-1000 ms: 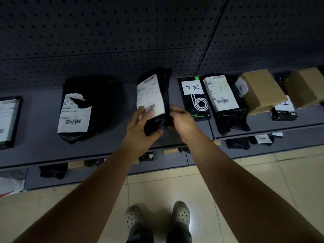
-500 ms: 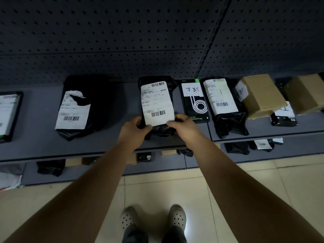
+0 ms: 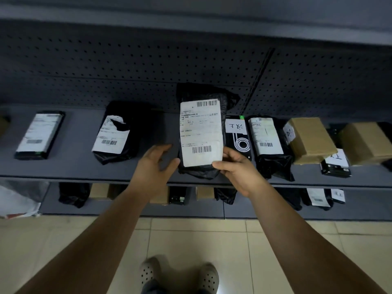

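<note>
A black plastic mailer with a white shipping label lies on the grey shelf, its label facing up and its far end against the pegboard. My right hand pinches its near right corner between thumb and fingers. My left hand is just off the parcel's near left edge, fingers relaxed, the thumb tip close to or touching the bag.
To the left lie a black mailer and a flat black box. Close on the right sit a black box with a white tag, another mailer and two cardboard boxes. A lower shelf holds more parcels.
The parcel went from held upright to lying flat on the shelf, label up. My left hand has let go of it and opened; my right hand still holds its corner.
</note>
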Demonstrator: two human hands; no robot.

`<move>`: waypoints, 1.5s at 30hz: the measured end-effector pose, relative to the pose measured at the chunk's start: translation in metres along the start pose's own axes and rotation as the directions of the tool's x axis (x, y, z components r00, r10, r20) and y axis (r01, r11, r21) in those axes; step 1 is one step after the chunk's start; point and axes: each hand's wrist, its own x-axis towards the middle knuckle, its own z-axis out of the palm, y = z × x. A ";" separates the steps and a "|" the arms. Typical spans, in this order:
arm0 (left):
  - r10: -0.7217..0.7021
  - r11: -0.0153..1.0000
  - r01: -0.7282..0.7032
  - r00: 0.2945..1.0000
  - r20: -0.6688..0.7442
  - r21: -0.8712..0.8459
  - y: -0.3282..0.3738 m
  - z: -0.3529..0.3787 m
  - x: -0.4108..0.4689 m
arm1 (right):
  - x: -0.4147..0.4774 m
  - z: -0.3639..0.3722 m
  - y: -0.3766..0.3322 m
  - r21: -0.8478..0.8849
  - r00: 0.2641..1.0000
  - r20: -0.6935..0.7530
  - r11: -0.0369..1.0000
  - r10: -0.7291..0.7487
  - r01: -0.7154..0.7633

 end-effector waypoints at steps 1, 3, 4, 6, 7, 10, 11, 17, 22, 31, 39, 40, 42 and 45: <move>0.019 0.999 -0.019 1.000 -0.010 0.026 0.003 -0.005 -0.005 | -0.005 0.002 -0.002 -0.012 1.000 0.006 1.000 -0.003 0.003; 0.036 0.998 -0.035 0.999 -0.013 0.059 0.007 -0.012 -0.012 | -0.012 0.006 -0.004 -0.035 1.000 0.016 0.999 -0.006 0.006; 0.037 0.997 -0.036 0.999 -0.014 0.071 0.008 -0.015 -0.015 | -0.014 0.008 -0.004 -0.043 1.000 0.022 0.999 -0.007 0.008; 0.033 0.996 -0.031 0.999 -0.019 0.087 0.009 -0.020 -0.020 | -0.018 0.011 -0.003 -0.054 0.999 0.029 0.998 -0.013 0.014; 0.033 0.995 -0.031 0.999 -0.021 0.092 0.009 -0.022 -0.022 | -0.019 0.013 -0.003 -0.058 0.999 0.031 0.998 -0.017 0.019; 0.042 0.995 -0.039 0.999 -0.029 0.097 0.007 -0.028 -0.028 | -0.020 0.019 -0.003 -0.063 0.999 0.043 0.997 -0.029 0.032; 0.038 0.995 -0.035 0.999 -0.031 0.094 0.006 -0.029 -0.030 | -0.020 0.021 -0.003 -0.064 0.998 0.046 0.997 -0.030 0.033; 0.021 0.994 -0.019 1.000 -0.022 0.108 -0.007 -0.033 -0.027 | -0.013 0.027 0.000 -0.072 0.999 0.040 0.997 -0.023 0.025; 0.013 0.994 -0.012 1.000 -0.010 0.107 -0.020 -0.037 -0.015 | 0.000 0.032 0.007 -0.058 1.000 0.014 0.998 -0.001 0.002; 0.004 0.992 -0.014 0.997 0.082 0.125 -0.051 -0.047 0.014 | 0.032 0.050 0.017 -0.050 0.995 -0.073 0.996 0.068 -0.072; -0.055 0.995 0.045 0.991 0.123 0.088 -0.063 -0.046 0.031 | 0.073 0.071 0.025 -0.194 0.965 -0.241 0.969 0.107 -0.156; -0.059 0.995 0.049 0.990 0.129 0.082 -0.062 -0.045 0.033 | 0.078 0.072 0.026 -0.216 0.958 -0.268 0.962 0.105 -0.166; -0.062 0.996 0.053 0.988 0.142 0.072 -0.058 -0.041 0.038 | 0.081 0.075 0.026 -0.337 0.943 -0.323 0.923 0.075 -0.189; -0.026 0.998 0.016 0.984 0.177 0.055 -0.044 -0.028 0.042 | 0.071 0.072 0.021 -0.525 0.929 -0.370 0.827 -0.006 -0.203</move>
